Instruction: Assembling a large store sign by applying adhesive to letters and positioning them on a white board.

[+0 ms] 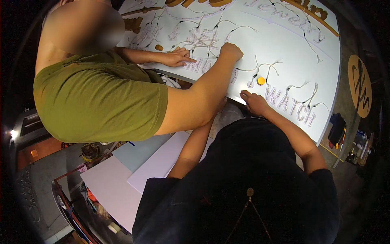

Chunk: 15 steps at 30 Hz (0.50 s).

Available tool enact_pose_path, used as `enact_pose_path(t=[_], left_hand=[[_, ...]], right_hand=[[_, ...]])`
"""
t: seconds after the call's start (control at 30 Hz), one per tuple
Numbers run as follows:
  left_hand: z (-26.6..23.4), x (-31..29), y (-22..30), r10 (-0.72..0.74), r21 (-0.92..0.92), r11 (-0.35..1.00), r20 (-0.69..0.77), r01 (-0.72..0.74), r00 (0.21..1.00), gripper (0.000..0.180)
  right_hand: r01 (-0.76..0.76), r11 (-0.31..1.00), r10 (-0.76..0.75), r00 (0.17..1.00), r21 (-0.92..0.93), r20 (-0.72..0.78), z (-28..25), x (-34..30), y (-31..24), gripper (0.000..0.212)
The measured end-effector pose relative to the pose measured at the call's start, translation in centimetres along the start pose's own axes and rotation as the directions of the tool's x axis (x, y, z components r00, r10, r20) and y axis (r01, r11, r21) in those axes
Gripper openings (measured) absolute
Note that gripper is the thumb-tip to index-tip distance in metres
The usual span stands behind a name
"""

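At the near edge of a glowing white sign board (300, 53), my right hand (254, 102) rests with its fingers stretched leftward, apparently holding nothing. Nearest to it are a small round yellow-orange tape roll or cap (261, 81) and a row of outlined letters (290, 104) lined with small LED modules. My left hand (223, 104) is almost wholly hidden behind a co-worker's arm, so its fingers do not show; my left forearm (194, 148) comes up below that arm.
At my left a co-worker in an olive shirt (101, 97) leans in, one hand (177, 57) pointing at the letters, the other (231, 52) closed over the board. Loose wires (270, 67) lie across it. Pale panels (111, 175) stand behind; a round tan sign (359, 86) lies right.
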<state>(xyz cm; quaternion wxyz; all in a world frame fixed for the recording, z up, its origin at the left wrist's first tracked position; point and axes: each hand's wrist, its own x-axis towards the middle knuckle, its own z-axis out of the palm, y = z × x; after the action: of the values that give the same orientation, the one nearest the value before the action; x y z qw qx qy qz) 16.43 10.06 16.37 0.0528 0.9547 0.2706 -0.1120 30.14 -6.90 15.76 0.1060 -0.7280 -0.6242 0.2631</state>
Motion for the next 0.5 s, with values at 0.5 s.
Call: enact_pose_path(t=[0.5], left_hand=[[4.4, 0.8, -1.8, 0.034, -0.267, 0.963, 0.016, -0.029, 0.999, 0.082]], right_hand=[[-0.001, 1.000, 0.001, 1.000, -0.008, -0.004, 0.4, 0.1, 0.2, 0.059]])
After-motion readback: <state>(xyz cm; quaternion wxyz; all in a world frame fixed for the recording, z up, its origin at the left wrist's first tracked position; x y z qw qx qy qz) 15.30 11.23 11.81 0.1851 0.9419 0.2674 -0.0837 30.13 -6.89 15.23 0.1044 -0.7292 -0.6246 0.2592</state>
